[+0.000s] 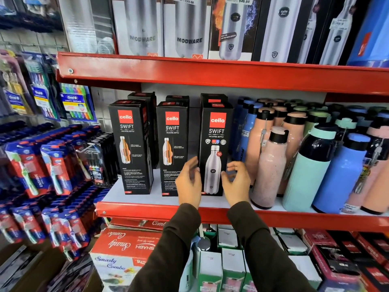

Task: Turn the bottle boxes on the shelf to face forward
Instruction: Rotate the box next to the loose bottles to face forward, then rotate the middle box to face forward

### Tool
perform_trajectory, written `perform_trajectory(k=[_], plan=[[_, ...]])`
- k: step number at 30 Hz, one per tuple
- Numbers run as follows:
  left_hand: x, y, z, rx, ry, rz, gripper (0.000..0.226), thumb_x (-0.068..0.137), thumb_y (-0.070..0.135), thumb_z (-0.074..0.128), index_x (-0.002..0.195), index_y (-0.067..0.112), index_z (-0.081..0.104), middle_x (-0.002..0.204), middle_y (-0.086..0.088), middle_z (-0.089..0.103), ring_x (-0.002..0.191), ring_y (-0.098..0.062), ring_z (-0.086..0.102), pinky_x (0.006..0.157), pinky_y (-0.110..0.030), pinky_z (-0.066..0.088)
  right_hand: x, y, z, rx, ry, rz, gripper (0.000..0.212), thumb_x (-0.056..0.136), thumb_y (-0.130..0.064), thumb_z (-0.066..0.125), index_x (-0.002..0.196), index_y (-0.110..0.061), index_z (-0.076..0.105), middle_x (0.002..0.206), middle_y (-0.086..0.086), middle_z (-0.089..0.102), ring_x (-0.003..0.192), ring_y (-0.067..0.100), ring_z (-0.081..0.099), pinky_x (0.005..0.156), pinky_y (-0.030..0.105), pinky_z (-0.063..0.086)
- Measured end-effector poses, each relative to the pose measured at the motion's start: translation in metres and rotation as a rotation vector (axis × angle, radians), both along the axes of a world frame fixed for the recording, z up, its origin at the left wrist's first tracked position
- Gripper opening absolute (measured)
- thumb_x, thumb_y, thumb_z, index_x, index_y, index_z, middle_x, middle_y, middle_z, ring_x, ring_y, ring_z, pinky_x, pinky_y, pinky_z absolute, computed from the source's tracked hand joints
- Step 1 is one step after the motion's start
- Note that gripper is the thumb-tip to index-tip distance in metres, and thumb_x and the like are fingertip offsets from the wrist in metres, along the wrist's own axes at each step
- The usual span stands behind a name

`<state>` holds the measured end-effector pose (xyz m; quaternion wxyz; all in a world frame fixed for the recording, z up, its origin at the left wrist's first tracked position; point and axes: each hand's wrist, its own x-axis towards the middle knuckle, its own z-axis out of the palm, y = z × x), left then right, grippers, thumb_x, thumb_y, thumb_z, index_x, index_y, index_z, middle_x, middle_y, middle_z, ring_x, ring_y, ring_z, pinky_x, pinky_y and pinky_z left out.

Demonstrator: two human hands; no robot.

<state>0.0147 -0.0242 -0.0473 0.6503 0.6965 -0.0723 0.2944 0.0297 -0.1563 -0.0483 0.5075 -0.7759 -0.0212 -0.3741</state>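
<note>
Boxes come first: I count three black Cello Swift bottle boxes in the front row of the red-edged shelf (147,209), with at least three more behind them showing only their tops. The left box (131,146) and the middle box (171,144) both show a panel with a small cutaway bottle and fine print. The right box (215,148) shows a large steel bottle picture toward me. It stands upright near the shelf's front edge, just beside the loose bottles.

To the right I see a crowd of loose bottles (311,157) in pink, blue and mint; the rear ones overlap so much that I cannot count them, and the outermost are cut off at the frame's edge. On the upper shelf (210,70) I make out five or so tall bottle boxes, their tops cropped and their price stickers too blurred to read fully. Toothbrush packs (50,169) hang on the left, blurred. Below, my dark sleeves cover part of the red Smarty Combo carton (117,247).

My left hand (189,184) is loosely open, fingers spread and slightly blurred, at the right box's left edge and covering the middle box's lower right corner; I cannot tell whether it touches. My right hand (236,183) is curled half-open at the same box's right edge, fingertips at or just off the card. Neither hand is closed around anything.
</note>
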Motion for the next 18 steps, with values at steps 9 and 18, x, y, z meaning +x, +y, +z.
perform_trajectory(k=[9, 18], plan=[[-0.008, 0.044, 0.014, 0.092, -0.266, 0.245, 0.039, 0.099, 0.008, 0.046, 0.138, 0.013, 0.052, 0.136, -0.006, 0.045, 0.132, -0.01, 0.044, 0.113, -0.023, 0.035, -0.019, 0.069, 0.007, 0.051, -0.045, 0.174, 0.028, 0.086, -0.012, 0.064, 0.111, -0.025, 0.059, 0.114, -0.005, 0.064, 0.094, 0.006, 0.061, 0.078, 0.02, 0.051], [0.013, 0.088, 0.005, -0.211, 0.139, -0.037, 0.056, 0.101, 0.047, 0.031, 0.149, 0.018, 0.037, 0.156, 0.001, 0.038, 0.142, -0.005, 0.033, 0.122, -0.026, 0.02, -0.005, 0.115, 0.003, 0.083, 0.278, 0.335, 0.047, 0.1, -0.012, 0.04, 0.146, -0.015, 0.034, 0.151, 0.005, 0.04, 0.141, 0.017, 0.035, 0.117, 0.028, 0.025]])
